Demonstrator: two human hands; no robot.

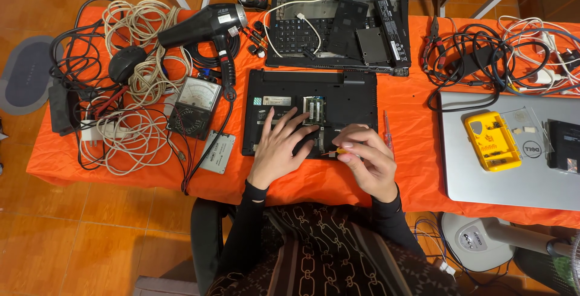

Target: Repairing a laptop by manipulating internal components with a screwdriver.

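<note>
The upturned black laptop base (309, 112) lies at the middle of the desk (417, 121), near its front edge; the left hand (279, 145) rests flat and open on it, while the right hand (365, 157) pinches a small screwdriver (336, 150) with an orange handle at the base's front edge. For good work, I judge the tip must sit straight in the screw; the flat hand should press so the base does not slide.
</note>
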